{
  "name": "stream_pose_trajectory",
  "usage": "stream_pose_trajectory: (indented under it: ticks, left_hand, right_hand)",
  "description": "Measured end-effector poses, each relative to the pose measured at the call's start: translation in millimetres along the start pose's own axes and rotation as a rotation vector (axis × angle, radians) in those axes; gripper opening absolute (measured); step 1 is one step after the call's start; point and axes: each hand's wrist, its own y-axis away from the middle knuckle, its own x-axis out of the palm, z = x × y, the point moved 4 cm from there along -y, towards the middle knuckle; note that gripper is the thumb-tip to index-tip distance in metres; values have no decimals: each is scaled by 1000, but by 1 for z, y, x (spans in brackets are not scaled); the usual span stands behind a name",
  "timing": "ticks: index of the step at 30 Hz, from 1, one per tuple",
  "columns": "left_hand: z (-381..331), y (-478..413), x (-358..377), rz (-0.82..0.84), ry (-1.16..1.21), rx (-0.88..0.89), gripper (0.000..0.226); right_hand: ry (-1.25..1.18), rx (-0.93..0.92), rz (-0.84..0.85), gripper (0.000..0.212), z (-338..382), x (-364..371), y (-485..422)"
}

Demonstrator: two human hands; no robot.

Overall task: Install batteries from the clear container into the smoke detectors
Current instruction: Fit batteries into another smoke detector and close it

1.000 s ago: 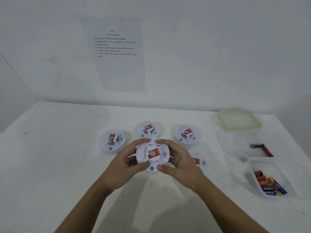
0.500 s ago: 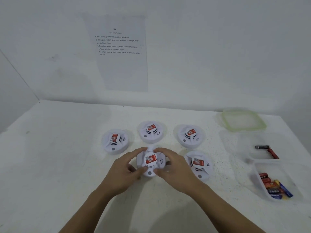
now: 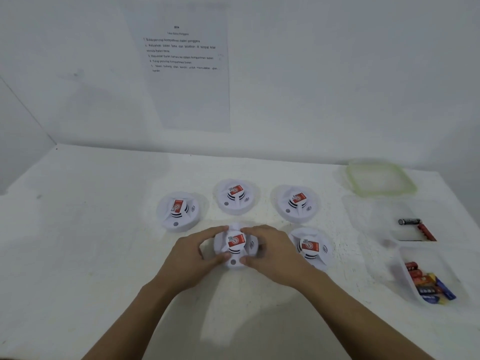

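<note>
While head view shows both hands round it, centre smoke detector (image 3: 235, 244) has come down to the table (image 3: 91, 255) | left hand (image 3: 192, 252), right hand (image 3: 275, 252): fingers curled on its rim | judged: being set down or twisted | clear container (image 3: 401, 276) near table's right edge, well apart | neighbour detector (image 3: 310, 246) just beside right hand; open room left

white detectors (image 3: 235, 197), red labels (image 3: 236, 190)

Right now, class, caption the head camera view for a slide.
Left hand and right hand grip one smoke detector at a white table; batteries wait in a clear container.
</note>
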Motion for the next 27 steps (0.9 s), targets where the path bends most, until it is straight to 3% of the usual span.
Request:
stream_pose_trajectory:
  ticks: [4,8,13,19,22,27]
  left_hand:
    - [-2,-7,-4,45,-52,13,53]
    - [-13,-22,-22,97,-146,27,52]
    - [-34,-60,-38,-74,-181,133,43]
    - [-25,-110,-25,1,-648,55,75]
    - [-19,-125,-19,107,-708,22,84]
    - [-16,-139,-14,148,-642,16,84]
  right_hand:
    - [-61,12,45,54,1,-14,-4]
    - [-156,33,-111,40,4,-39,-16]
    - [-141,53,-226,38,6,-53,-45]
    - [-71,140,-114,61,-1,-45,-80]
    - [-37,194,-33,69,-4,-45,-92]
    - [-40,196,16,60,-8,-43,-103]
